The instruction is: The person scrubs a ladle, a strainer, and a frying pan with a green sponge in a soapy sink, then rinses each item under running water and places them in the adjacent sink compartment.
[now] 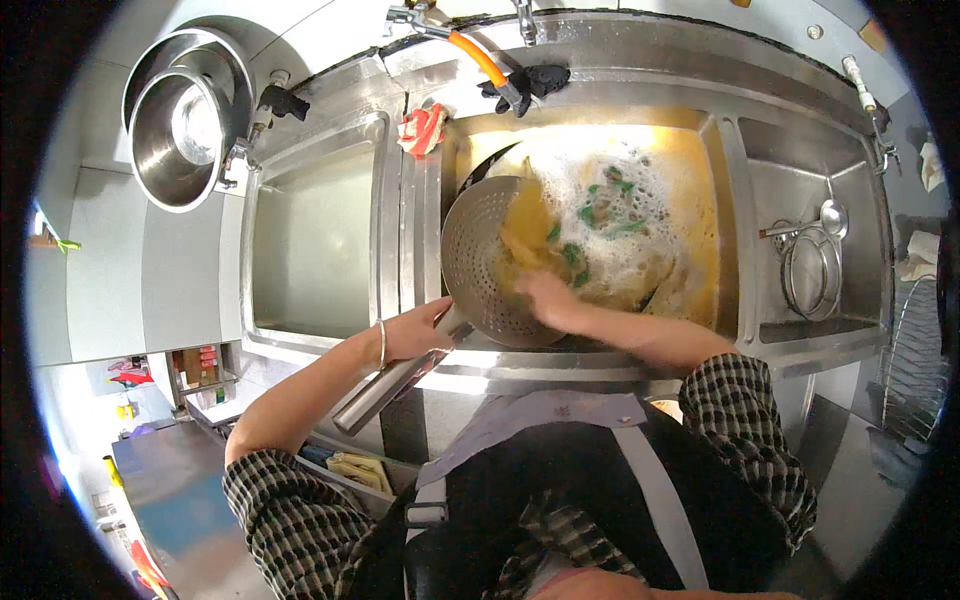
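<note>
My left hand point(420, 332) grips the thick metal handle point(382, 390) of a large perforated strainer ladle point(480, 262). The ladle's round bowl is tilted over the left part of a sink basin point(729, 247) of foamy, yellowish water point(652, 202). Blurred by motion, my right hand point(553, 300) is at the right side of the bowl, its fingers on a soft yellow thing point(529, 221) that looks like a wet cloth. Green scraps point(607, 199), perhaps leaves or scrubber pieces, float in the foam. Behind the bowl shows a dark curved rim point(487, 165), mostly hidden.
Left stands a basin of cloudy water point(311, 247); right, a basin holds a metal ladle point(832, 219) and wire-rimmed strainers point(811, 274). A red-and-white cloth point(422, 129), black gloves point(529, 84) and an orange hose point(480, 58) lie along the back. Steel bowls point(178, 139) stand far left.
</note>
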The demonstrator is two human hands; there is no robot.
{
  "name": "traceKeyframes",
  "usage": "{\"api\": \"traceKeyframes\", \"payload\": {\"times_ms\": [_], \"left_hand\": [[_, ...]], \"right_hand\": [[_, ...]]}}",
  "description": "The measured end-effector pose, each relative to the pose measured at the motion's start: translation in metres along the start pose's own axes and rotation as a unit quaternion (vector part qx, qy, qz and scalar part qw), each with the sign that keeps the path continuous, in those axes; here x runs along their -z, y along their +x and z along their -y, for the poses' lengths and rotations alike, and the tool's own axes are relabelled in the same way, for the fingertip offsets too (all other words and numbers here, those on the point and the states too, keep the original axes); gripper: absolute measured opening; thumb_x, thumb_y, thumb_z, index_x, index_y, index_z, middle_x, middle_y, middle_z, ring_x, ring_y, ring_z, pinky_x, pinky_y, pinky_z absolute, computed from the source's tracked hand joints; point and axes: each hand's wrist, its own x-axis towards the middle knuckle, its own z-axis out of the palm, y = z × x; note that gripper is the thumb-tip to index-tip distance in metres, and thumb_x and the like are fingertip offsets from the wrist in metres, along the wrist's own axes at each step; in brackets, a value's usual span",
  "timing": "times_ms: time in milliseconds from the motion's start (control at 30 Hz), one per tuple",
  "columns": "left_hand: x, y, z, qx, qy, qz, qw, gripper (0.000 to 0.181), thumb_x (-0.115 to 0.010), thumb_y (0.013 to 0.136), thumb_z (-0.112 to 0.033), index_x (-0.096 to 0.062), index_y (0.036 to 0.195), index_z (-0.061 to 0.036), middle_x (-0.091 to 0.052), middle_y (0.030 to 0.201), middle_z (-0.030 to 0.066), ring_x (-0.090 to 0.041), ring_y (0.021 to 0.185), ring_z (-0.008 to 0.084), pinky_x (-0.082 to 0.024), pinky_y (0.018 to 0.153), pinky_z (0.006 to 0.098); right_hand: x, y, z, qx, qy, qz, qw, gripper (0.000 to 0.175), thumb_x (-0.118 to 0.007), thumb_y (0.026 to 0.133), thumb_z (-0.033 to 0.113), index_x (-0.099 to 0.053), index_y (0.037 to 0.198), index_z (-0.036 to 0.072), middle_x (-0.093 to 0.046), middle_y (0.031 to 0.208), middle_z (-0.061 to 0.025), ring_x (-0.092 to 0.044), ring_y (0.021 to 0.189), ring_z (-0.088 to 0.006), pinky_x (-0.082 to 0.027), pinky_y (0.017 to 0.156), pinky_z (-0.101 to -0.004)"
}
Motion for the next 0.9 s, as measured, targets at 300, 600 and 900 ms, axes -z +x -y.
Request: {"api": "traceKeyframes", "payload": {"times_ms": [300, 600, 900], "left_hand": [[-0.011, -0.011, 0.008, -0.007, -0.042, -0.017, 0.999, 0.071, -0.061, 0.084, -0.006, -0.034, 0.150, -0.0137, -0.054, 0.074, 0.0042, -0.055, 0.052, 0.0139, -0.048, 0.046, 0.0304], [-0.013, -0.007, 0.024, -0.004, -0.031, -0.012, 0.999, 0.076, -0.059, 0.086, -0.004, -0.026, 0.154, -0.0111, -0.055, 0.077, 0.0060, -0.055, 0.054, 0.0146, -0.050, 0.048, 0.0297], [-0.011, -0.012, 0.025, -0.076, -0.018, -0.030, 0.996, 0.082, -0.057, 0.085, -0.002, -0.020, 0.157, -0.0107, -0.058, 0.086, 0.0103, -0.056, 0.054, 0.0150, -0.051, 0.049, 0.0299]], "right_hand": [[-0.002, 0.068, 0.001, 0.115, -0.060, -0.184, 0.974, 0.029, -0.066, 0.076, 0.000, -0.067, 0.104, 0.006, -0.061, 0.101, -0.0179, -0.059, 0.100, -0.0406, -0.048, 0.086, -0.0482], [-0.011, 0.041, 0.059, 0.234, 0.054, -0.103, 0.965, 0.024, -0.058, 0.077, -0.003, -0.062, 0.099, 0.006, -0.060, 0.103, -0.0168, -0.059, 0.099, -0.0416, -0.048, 0.084, -0.0489], [0.019, 0.042, -0.005, 0.095, -0.159, -0.064, 0.981, 0.027, -0.058, 0.079, 0.000, -0.067, 0.103, 0.010, -0.060, 0.107, -0.0149, -0.060, 0.100, -0.0405, -0.051, 0.085, -0.0483]]}}
